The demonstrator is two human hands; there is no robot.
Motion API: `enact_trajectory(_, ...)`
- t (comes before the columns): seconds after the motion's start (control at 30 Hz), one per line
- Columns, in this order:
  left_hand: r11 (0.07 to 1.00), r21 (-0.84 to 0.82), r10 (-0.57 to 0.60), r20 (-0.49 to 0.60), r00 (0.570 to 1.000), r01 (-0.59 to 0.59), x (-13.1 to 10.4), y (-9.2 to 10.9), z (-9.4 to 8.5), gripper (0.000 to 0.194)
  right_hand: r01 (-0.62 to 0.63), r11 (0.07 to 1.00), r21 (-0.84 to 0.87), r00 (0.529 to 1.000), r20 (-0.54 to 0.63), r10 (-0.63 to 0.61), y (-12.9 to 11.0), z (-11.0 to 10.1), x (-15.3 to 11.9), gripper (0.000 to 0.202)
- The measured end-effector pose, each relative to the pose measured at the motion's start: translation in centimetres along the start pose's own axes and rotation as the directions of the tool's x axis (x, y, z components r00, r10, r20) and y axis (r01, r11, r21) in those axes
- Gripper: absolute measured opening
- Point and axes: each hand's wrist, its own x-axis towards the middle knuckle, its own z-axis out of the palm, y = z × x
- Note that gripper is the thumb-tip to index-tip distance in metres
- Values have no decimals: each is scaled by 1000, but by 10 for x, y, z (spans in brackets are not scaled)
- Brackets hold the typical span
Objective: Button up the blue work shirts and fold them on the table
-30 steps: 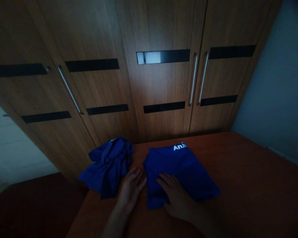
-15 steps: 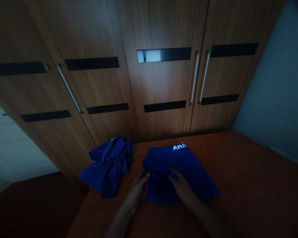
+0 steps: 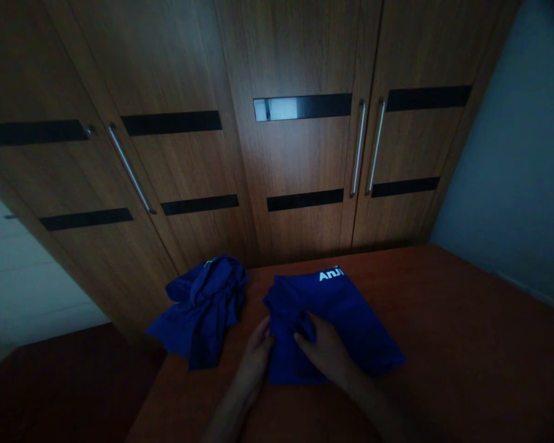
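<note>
A blue garment (image 3: 351,320) with white lettering near its top edge lies folded flat on the reddish-brown table (image 3: 447,320). At its left edge, my left hand (image 3: 257,354) pinches the cloth between thumb and fingers. My right hand (image 3: 324,344) rests over the middle of the garment, its thumb and fingers apart, touching a creased part of the fabric. To the left, a second blue garment (image 3: 212,307) lies crumpled near the table's left edge, with a small green mark at its top.
Behind the table stands a wooden wardrobe (image 3: 300,154) with dark strips and long metal handles. A bluish wall (image 3: 517,184) rises at the right. White drawers or panels (image 3: 23,271) show at the far left, above a dark red surface.
My right hand has shifted slightly left over the garment, and its thumb has spread from the fingers. My left hand has changed little. The creases mid-garment look different.
</note>
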Motion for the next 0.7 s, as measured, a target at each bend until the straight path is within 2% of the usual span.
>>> enact_trajectory(0.1,999,-37,4,-12,1000,-4,0,-1,3,59,24,984,-179,1000,9,-23,-1,4,3,34)
enact_trajectory(0.2,999,-41,1,-34,999,-3,-1,0,8,58,49,950,-310,999,22,-45,-1,7,5,37)
enact_trajectory(0.27,1000,-9,-8,-45,999,8,-2,2,11,58,76,927,-368,997,52,-61,0,7,7,37)
enact_trajectory(0.37,998,54,-20,-60,998,23,-1,6,15,66,46,926,-376,998,47,-31,4,7,11,30)
enact_trajectory(0.47,996,82,-33,-81,996,39,0,7,16,68,-14,970,-244,999,-42,3,10,1,17,23)
enact_trajectory(0.57,996,82,-37,-79,996,43,1,6,15,64,-28,1000,-3,985,-171,27,11,-13,24,22)
enact_trajectory(0.63,996,84,-22,-89,996,30,2,6,12,63,-50,981,187,964,-249,97,8,-30,30,29)
enact_trajectory(0.7,996,92,-2,-118,993,13,2,8,6,62,-74,919,387,924,-321,209,3,-54,35,38)
